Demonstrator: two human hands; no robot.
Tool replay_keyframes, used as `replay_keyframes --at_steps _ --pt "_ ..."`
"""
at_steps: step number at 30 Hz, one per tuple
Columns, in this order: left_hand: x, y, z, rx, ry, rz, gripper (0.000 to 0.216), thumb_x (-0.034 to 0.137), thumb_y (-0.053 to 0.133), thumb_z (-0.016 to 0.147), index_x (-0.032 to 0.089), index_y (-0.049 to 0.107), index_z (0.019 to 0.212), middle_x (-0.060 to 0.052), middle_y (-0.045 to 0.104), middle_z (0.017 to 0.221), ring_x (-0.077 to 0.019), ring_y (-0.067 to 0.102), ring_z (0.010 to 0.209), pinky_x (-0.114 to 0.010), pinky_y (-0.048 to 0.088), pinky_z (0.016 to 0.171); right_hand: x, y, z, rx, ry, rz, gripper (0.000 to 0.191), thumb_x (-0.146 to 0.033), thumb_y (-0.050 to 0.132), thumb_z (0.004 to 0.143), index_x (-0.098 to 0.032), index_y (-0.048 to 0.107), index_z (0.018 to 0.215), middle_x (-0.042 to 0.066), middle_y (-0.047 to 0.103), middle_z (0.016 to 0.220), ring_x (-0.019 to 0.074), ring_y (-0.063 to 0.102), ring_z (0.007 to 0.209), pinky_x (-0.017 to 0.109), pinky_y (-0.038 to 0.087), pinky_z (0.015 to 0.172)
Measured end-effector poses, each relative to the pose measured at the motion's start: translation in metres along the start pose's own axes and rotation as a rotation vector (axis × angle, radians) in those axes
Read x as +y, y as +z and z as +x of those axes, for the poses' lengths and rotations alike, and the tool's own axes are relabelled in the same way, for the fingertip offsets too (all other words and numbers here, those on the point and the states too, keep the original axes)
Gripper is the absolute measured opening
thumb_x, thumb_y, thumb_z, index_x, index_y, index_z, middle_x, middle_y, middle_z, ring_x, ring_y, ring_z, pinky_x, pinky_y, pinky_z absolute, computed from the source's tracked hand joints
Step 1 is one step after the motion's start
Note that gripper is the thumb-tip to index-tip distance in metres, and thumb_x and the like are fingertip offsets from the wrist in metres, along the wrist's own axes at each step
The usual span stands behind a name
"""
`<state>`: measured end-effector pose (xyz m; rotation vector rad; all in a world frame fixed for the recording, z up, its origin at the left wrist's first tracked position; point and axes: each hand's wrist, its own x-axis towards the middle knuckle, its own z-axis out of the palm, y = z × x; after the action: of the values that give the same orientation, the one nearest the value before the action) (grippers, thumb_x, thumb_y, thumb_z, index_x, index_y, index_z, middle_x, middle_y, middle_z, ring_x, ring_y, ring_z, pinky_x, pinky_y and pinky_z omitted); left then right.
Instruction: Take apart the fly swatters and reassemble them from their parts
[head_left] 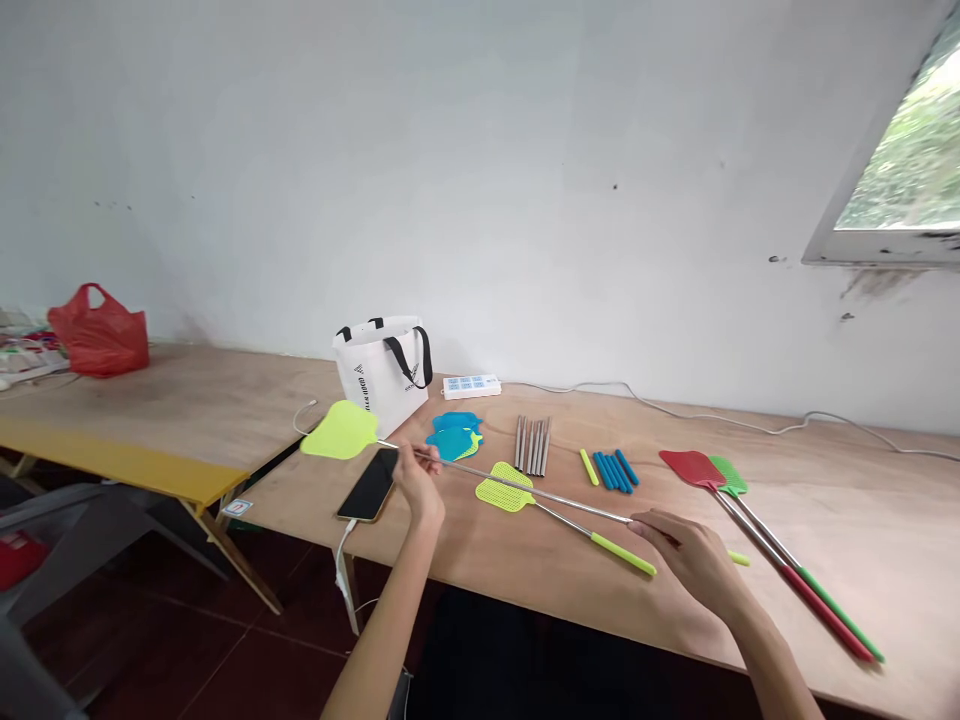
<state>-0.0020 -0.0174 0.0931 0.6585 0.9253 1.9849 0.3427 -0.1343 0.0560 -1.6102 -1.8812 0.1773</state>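
Observation:
A yellow-green fly swatter (341,430) is held up over the table, its metal rod stretched long and slanting down to the right. My left hand (416,482) pinches the rod just below the swatter's head. Near the handle end, my right hand (694,558) is closed round it; a bit of yellow handle shows past the fingers. Beneath the rod lies a second yellow-green fly swatter (506,490). Behind are loose blue swatter heads (452,443) with a yellow one partly under them, several metal rods (533,446), several blue handles (615,471) and a single yellow handle (589,467).
Red (690,466) and green (727,475) fly swatters lie at the right. A phone (370,487) with a charging cable rests at the left front edge. Behind stand a white bag (382,375) and a power strip (471,386). A red plastic bag (101,335) sits far left.

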Motion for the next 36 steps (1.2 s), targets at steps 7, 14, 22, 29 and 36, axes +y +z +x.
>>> replay_keyframes --at_steps 7,14,22,29,36 --pt "-0.062 0.026 -0.108 -0.519 -0.24 0.177 0.065 0.074 0.048 0.091 0.016 0.069 0.071 -0.013 0.074 0.077 -0.0175 0.061 0.053 -0.026 0.043 0.044 -0.05 0.044 0.002 0.042 -0.052 -0.048 0.052 -0.049 0.03 0.105 -0.028 0.077 0.1 0.007 0.078 0.083 0.0253 0.074 0.081 0.03 0.05 0.069" --pt "-0.093 0.02 -0.141 -0.656 -0.41 0.241 0.069 0.079 0.052 0.086 0.014 0.074 0.092 -0.008 0.071 0.072 -0.0217 0.068 0.059 -0.027 0.048 0.048 -0.071 0.067 0.002 -0.02 -0.019 0.071 0.04 -0.039 0.035 0.105 -0.03 0.071 0.119 0.004 0.08 0.103 0.0216 0.076 0.085 0.028 0.052 0.07" --pt "-0.096 0.015 -0.134 -0.595 -0.444 0.205 0.061 0.074 0.06 0.084 0.015 0.072 0.091 -0.011 0.073 0.085 -0.0261 0.071 0.08 -0.034 0.054 0.071 -0.072 0.082 -0.001 0.032 -0.063 -0.098 0.04 -0.04 0.031 0.106 -0.03 0.066 0.123 0.002 0.079 0.103 0.0214 0.076 0.077 0.028 0.045 0.06" --pt "-0.091 0.016 -0.134 -0.605 -0.434 0.219 0.061 0.075 0.058 0.085 0.016 0.072 0.088 -0.013 0.074 0.088 -0.0279 0.07 0.084 -0.034 0.053 0.069 -0.067 0.088 -0.003 0.08 -0.102 -0.199 0.04 -0.038 0.028 0.107 -0.027 0.066 0.114 0.002 0.08 0.102 0.0211 0.076 0.074 0.027 0.041 0.057" --pt "-0.086 0.02 -0.136 -0.528 -0.43 0.169 0.067 0.08 0.052 0.085 0.016 0.07 0.09 -0.013 0.073 0.092 -0.0243 0.069 0.078 -0.03 0.049 0.058 -0.061 0.093 -0.003 0.065 -0.099 -0.295 0.041 -0.042 0.03 0.107 -0.026 0.067 0.116 0.001 0.077 0.075 0.0216 0.073 0.063 0.027 0.036 0.055"
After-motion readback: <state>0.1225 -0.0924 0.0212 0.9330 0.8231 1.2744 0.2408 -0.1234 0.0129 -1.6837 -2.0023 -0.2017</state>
